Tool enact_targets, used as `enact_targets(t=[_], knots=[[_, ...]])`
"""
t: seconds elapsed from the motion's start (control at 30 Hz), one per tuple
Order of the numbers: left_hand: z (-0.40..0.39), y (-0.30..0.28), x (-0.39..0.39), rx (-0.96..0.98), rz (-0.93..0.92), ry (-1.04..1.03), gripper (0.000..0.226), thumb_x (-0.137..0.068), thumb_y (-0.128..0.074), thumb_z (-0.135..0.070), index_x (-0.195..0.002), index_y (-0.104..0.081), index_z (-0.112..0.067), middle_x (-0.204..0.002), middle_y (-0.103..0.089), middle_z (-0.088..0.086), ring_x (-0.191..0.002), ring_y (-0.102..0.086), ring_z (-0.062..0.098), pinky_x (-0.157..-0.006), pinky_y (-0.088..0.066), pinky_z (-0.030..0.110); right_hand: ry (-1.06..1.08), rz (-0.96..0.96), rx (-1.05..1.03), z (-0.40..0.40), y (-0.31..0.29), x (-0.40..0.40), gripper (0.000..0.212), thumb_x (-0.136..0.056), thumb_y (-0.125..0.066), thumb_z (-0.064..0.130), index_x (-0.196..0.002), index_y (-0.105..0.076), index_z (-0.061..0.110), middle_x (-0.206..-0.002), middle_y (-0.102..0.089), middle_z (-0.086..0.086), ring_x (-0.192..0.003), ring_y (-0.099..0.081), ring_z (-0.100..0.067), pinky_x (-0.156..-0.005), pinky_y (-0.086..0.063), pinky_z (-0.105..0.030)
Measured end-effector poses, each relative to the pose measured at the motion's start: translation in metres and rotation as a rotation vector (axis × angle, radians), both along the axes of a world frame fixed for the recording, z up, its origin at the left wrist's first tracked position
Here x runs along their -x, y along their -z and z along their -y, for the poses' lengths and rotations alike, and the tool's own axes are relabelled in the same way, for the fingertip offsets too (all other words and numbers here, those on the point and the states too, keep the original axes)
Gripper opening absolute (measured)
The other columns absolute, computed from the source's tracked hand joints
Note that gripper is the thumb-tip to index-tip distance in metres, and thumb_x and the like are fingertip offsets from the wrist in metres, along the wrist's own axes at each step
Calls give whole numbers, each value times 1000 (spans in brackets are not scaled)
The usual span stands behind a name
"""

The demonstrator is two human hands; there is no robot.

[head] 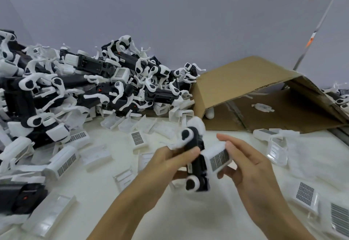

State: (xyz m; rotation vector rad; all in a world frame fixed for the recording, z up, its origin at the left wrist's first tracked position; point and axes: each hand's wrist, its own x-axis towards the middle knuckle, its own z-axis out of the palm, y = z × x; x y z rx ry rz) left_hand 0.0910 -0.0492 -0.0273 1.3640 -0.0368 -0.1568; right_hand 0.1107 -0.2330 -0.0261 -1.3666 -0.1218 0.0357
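Left hand (pixel 170 162) grips the black gadget (pixel 197 166) mid-body, fingers curled round it, held in the air above the white table (pixel 98 188), centre of view. Right hand (pixel 251 166) pinches a white grid-faced cap (pixel 217 157) between thumb and curled fingers, cap touching the gadget's right side. Pile of similar gadgets (pixel 117 81) back left, open cardboard box (pixel 236 81) back right.
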Motion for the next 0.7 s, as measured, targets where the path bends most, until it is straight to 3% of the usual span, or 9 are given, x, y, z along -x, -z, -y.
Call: enact_targets(t=[0.07,0.13,0.27,0.37,0.53,0.6,0.7], knots=[[6,3,2,-28,1,62,34,-90,-64,-36,-117,-74,-19,-111,-77,3,-106,-72,18,-83,-57,27,55,41,129,-2,5,-1,20,-90,-63,30,-103,-79,30,-103,-74,1,-93,-72,-13,-74,-60,-31],[8,4,3,-25,-6,51,28,-94,-67,-39,-114,-76,-22,-110,-77,1,-105,-72,17,-81,-56,22,127,29,186,-2,8,-2,18,-88,-66,36,-100,-78,32,-111,-73,-1,-98,-72,-19,-80,-60,-30],[9,6,0,-28,-4,-30,37,-83,-63,-42,-112,-75,-21,-107,-78,-1,-100,-73,13,-75,-54,19,46,-3,244,-6,11,-1,22,-86,-66,43,-100,-80,34,-105,-76,9,-100,-72,-10,-79,-58,-25],[9,7,-3,37,-21,-70,40,-81,-63,-42,-110,-76,-18,-106,-78,5,-99,-74,19,-75,-56,26,-65,-6,235,-10,10,4,37,-70,-69,54,-102,-79,40,-103,-77,17,-94,-72,0,-75,-56,-16],[6,5,-7,131,-19,-144,50,-80,-64,-38,-118,-71,-8,-106,-76,10,-93,-70,19,-73,-55,27,121,86,122,-8,9,5,43,-59,-80,47,-101,-76,41,-100,-74,23,-96,-69,6,-71,-53,-9],[8,8,-6,98,-2,-117,37,-87,-70,-39,-115,-74,-15,-110,-76,8,-97,-72,20,-79,-55,29,107,98,62,-8,8,7,41,-61,-82,41,-102,-75,37,-99,-76,18,-94,-71,2,-68,-52,-7],[18,13,-1,43,25,-33,29,-91,-60,-40,-113,-76,-30,-116,-76,3,-109,-72,21,-96,-54,36,28,82,27,-13,9,11,41,-61,-83,39,-101,-75,35,-94,-80,0,-86,-77,-17,-65,-59,-20]])
